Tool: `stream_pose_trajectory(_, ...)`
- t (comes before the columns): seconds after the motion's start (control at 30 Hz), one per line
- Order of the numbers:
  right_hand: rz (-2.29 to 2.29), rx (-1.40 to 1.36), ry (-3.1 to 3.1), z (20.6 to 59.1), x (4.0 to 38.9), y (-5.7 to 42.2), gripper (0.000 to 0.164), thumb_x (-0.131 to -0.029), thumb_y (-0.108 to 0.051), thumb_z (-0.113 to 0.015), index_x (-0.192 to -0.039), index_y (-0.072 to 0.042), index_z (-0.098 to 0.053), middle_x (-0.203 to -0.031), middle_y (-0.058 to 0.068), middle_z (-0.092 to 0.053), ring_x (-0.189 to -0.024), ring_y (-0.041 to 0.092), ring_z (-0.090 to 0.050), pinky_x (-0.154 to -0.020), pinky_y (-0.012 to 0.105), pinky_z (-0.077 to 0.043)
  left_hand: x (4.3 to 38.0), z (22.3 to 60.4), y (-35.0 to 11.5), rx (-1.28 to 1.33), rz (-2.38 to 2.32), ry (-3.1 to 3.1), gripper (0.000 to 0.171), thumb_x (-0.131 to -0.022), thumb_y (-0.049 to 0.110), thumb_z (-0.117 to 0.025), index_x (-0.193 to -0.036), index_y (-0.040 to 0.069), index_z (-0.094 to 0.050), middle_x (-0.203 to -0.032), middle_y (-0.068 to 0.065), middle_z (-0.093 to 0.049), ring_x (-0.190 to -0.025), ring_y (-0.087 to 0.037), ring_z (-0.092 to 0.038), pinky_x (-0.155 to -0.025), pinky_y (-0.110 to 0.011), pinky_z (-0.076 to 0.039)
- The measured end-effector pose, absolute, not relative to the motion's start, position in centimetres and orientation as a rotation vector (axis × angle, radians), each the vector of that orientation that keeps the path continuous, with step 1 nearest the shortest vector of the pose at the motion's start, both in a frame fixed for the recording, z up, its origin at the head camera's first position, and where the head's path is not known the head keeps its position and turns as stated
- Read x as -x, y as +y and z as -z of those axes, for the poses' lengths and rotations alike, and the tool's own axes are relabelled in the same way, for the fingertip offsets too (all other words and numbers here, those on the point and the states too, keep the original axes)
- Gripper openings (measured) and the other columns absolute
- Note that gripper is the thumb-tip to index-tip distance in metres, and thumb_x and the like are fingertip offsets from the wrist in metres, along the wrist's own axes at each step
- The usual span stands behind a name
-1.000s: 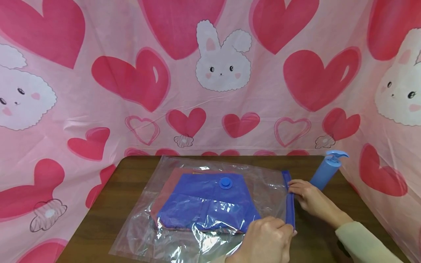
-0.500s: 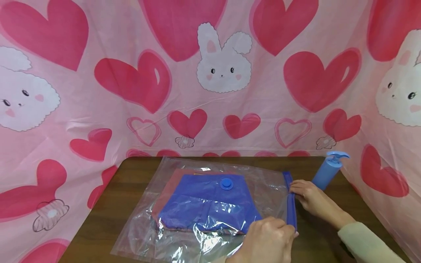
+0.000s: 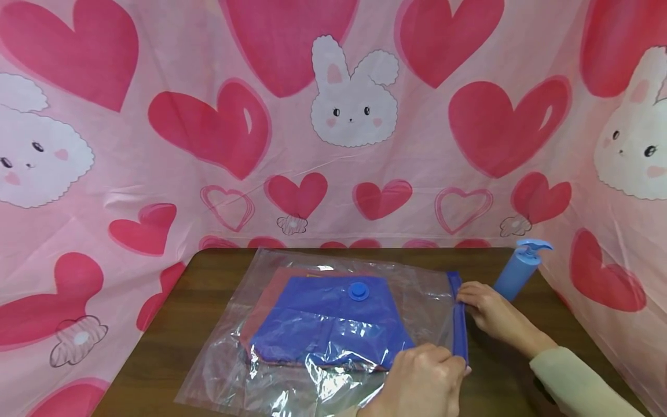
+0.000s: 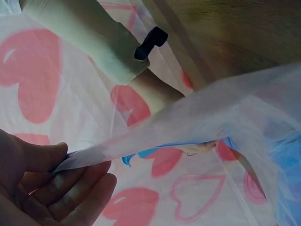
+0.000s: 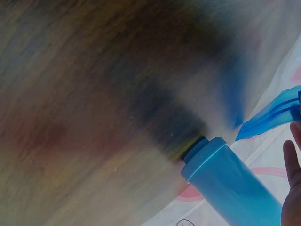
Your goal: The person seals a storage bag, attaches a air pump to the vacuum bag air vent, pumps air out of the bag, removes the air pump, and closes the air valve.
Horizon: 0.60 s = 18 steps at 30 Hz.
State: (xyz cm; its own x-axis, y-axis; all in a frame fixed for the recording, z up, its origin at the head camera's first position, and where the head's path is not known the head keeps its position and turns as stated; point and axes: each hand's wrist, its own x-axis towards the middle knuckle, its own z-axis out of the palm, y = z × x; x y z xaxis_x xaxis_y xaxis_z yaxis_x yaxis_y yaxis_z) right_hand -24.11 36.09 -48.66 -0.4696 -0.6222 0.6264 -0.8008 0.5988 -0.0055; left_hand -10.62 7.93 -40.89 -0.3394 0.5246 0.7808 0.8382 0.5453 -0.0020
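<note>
A clear vacuum storage bag [image 3: 219, 359] lies flat, its blue zip strip [image 3: 460, 336] at the right end. Through the plastic show a blue folded cloth [image 3: 323, 336], a reddish cloth [image 3: 271, 295] under it, and a round blue valve [image 3: 358, 291]. My left hand [image 3: 424, 382] pinches the near end of the strip edge; in the left wrist view its thumb and fingers hold the plastic's edge. Farther along, my right hand [image 3: 490, 313] pinches the strip near its far end. In the right wrist view the right hand [image 5: 294, 188] is mostly cut off.
A blue hand pump [image 3: 516, 272] with a T-shaped handle stands just beyond the right hand at the table's right side. The brown wooden table [image 3: 151, 359] is enclosed by a pink heart-patterned curtain [image 3: 344, 162].
Both hands keep their grip on the bag's zip edge, nearly in place. The view shifts very slightly; the bag and pump stay where they were.
</note>
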Motion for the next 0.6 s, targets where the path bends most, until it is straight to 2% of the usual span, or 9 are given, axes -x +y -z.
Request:
stream_pose_trajectory(0.17, -0.414, -1.121, -2.243, 48.6, 24.5, 36.0, 0.039, -0.057, 0.023, -0.081, -0.091, 0.003, -0.077, -0.098, 0.013, -0.073, -0.094, 0.034, -0.07, -0.106, 0.011, -0.037, 10.7, 40.9, 7.9, 1.097, 0.515, -2.014, 0.027, -0.083, 0.023, -0.086, -0.066, 0.019, -0.065, -0.066, 0.012, -0.061, -0.058, -0.006, -0.058, -0.055, -0.014, -0.044)
stream_pose_trajectory(0.53, -0.385, -1.12, -2.267, 49.0, 25.3, 36.3, 0.035, -0.06, 0.021, -0.079, -0.09, 0.003, -0.077, -0.098, 0.014, -0.074, -0.093, 0.034, -0.07, -0.102, 0.012, -0.04, 10.7, 40.6, 7.6, 1.092, 0.495, -1.963, 0.025, -0.088, 0.022, -0.078, -0.067, 0.02, -0.065, -0.065, 0.013, -0.058, -0.058, -0.003, -0.057, -0.055, -0.011, -0.041)
stream_pose_trajectory(0.6, -0.373, -1.112, -2.278, 49.1, 25.4, 36.3, 0.034, -0.061, 0.021, -0.08, -0.09, 0.003, -0.077, -0.099, 0.014, -0.074, -0.094, 0.034, -0.07, -0.099, 0.015, -0.045, 10.7, 40.7, 7.6, 1.093, 0.496, -1.962, 0.025, -0.088, 0.022, -0.079, -0.067, 0.02, -0.065, -0.065, 0.013, -0.059, -0.058, -0.003, -0.057, -0.055, -0.011, -0.041)
